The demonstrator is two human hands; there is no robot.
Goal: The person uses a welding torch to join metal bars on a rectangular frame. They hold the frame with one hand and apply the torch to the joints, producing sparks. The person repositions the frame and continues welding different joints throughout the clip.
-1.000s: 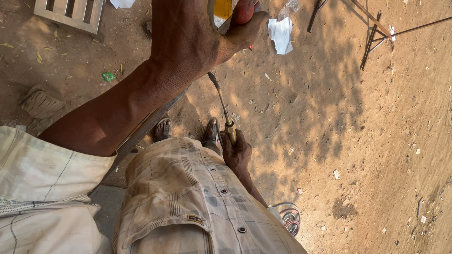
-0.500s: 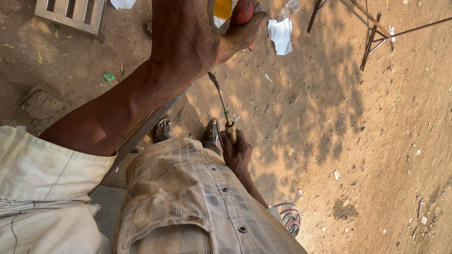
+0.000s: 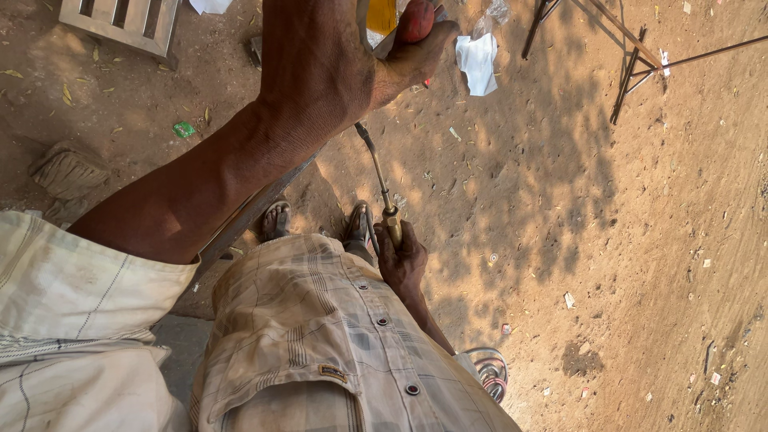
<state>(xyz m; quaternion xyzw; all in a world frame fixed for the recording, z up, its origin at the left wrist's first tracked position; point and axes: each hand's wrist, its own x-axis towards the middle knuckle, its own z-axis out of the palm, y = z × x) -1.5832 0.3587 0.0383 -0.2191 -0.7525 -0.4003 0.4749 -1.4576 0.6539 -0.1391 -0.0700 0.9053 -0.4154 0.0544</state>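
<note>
Overhead, the left hand [image 3: 320, 72] partly hides a red-handled tool [image 3: 416, 20].

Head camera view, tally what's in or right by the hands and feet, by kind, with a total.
Hands: 2, left hand, right hand
Long metal tools: 1, brass-handled rod in the right hand
Red round objects: 1, in the left hand
Sandalled feet: 2
Total: 6

pale short sleeve [image 3: 72, 304], checked shirt [image 3: 320, 352] (buttoned), sandals [image 3: 276, 220]
</note>
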